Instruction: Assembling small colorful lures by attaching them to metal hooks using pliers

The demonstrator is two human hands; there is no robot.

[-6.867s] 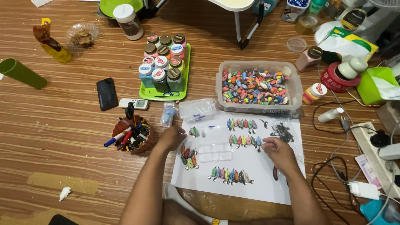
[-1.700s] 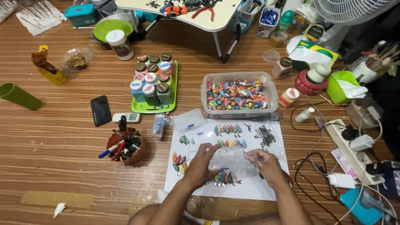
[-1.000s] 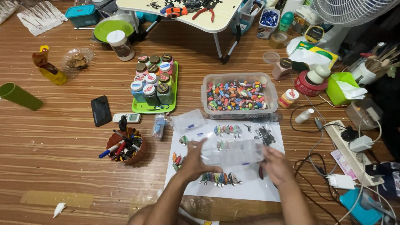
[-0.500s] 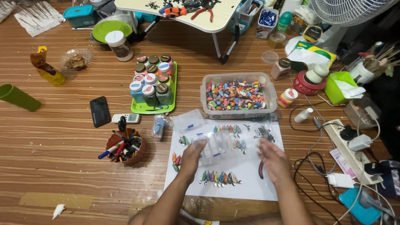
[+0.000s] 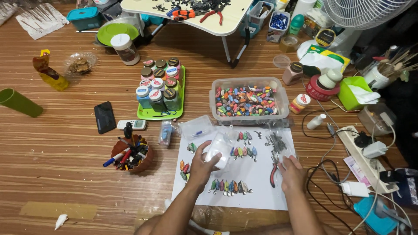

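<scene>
The left hand (image 5: 201, 164) has its grip clamped on a clear plastic tray (image 5: 219, 151), whose long axis runs up-right from the grip, while the right hand (image 5: 291, 173) lies flat and apart, well to the right.

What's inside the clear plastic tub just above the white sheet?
The clear tub is filled with a heap of small, many-coloured fishing lures. No lid is on it. Whatever lies beneath the top layer and on the tub's floor is covered by the heap.

A home craft corner set up on a wooden floor (image 5: 65, 174): a clear tub of painted fishing lures (image 5: 248, 101), a green tray of paint jars (image 5: 159, 89), a folding table (image 5: 191, 17) with pliers, a fan (image 5: 365, 11)
</scene>
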